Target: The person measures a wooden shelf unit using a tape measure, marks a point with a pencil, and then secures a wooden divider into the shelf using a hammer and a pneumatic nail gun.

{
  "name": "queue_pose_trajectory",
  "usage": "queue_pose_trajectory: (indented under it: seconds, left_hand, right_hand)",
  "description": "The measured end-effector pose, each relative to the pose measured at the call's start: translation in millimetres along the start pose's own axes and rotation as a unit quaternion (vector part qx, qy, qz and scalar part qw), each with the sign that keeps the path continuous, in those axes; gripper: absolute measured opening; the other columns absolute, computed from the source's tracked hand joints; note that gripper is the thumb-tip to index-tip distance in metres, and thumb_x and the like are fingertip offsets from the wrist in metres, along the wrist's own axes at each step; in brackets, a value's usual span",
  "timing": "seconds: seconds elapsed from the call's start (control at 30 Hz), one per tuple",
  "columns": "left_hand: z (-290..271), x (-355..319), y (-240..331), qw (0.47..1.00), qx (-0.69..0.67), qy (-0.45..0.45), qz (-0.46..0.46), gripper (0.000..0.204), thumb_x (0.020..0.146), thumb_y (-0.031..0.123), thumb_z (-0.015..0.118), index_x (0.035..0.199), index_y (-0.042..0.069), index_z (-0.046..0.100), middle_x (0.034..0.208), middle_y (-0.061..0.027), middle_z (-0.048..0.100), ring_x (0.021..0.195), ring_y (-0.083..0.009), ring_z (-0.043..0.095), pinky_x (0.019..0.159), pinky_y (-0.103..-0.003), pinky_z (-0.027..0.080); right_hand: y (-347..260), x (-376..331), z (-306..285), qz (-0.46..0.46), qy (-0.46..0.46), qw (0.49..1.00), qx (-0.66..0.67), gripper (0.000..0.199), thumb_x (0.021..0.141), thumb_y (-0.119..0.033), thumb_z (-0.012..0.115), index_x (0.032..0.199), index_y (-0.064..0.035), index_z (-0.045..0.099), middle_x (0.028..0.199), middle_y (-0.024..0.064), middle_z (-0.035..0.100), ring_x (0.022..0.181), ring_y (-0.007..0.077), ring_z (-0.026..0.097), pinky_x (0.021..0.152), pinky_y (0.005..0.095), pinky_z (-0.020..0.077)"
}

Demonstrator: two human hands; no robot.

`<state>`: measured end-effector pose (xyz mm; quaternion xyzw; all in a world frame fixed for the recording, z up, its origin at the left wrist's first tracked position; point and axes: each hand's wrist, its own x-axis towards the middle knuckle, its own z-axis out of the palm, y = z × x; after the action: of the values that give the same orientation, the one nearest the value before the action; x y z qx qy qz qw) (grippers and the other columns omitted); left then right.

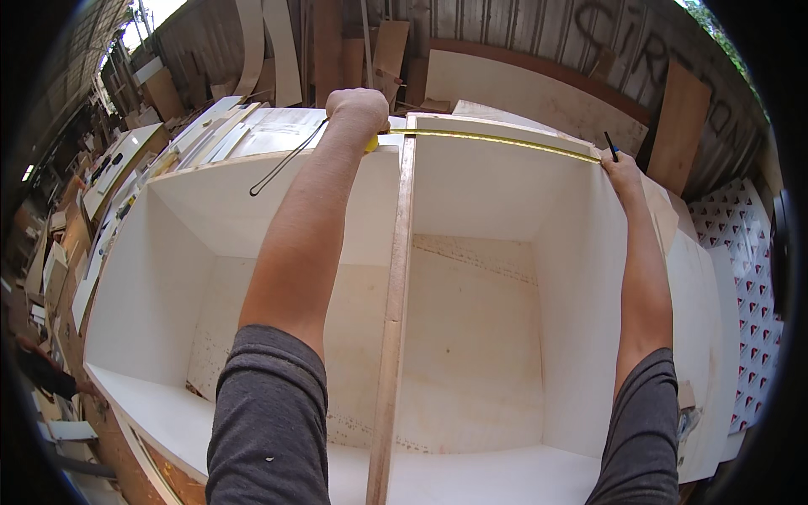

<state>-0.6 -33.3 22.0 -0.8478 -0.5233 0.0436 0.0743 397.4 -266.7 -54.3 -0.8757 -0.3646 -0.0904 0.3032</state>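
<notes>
Big white open box point(480, 189), split down the middle by a divider point(394, 320) with a bare wooden edge. Worker leans over it, both arms stretched to the far side.

Left hand point(359, 109): closed round the yellow tape measure point(371, 145), just left of the divider's far end; fingers mostly hidden behind the knuckles. A black wrist loop point(286, 160) hangs off to the left. The yellow blade point(497, 138) runs along the far top edge, over the right compartment, to the far right corner.

Right hand point(621, 168): fingers pinched at the blade's end there, a dark pen point(612, 148) sticking up out of the same grip.

Step looks like a width reading. To do it well, I'd say: seat the blade's end firmly at the corner, and keep the pen from nudging it. Pull taut from the case. Hold the blade parallel to the far edge, since a slant reads long. Straight lines bend in this view, so can't tell whether it sags. Read from directly above, deciding first which face of the divider counts.
</notes>
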Motion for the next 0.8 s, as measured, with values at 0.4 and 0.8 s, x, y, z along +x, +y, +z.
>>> queue_pose_trajectory:
  seconds: [0.4,0.8]
  left_hand:
    - [5,4,10,0.998,0.037,0.034,0.025,0.043,0.086,0.051,0.062,0.109,0.017,0.073,0.108,-0.0074,0.071,0.093,-0.0198,0.07,0.079,-0.032,0.056]
    - [7,8,13,0.999,0.029,0.029,0.017,0.063,0.08,0.068,0.058,0.112,0.015,0.071,0.105,-0.0084,0.071,0.095,-0.0214,0.07,0.081,-0.035,0.056]
  right_hand:
    - [-1,1,-4,-0.014,0.003,0.999,-0.053,0.044,0.088,-0.034,0.055,0.109,0.0036,0.064,0.115,0.0272,0.061,0.112,0.0382,0.057,0.095,0.0433,0.0443]
    - [1,5,-1,-0.003,-0.004,0.998,-0.069,0.052,0.087,-0.034,0.055,0.122,0.0057,0.058,0.122,0.0265,0.059,0.119,0.0367,0.054,0.1,0.0409,0.042]
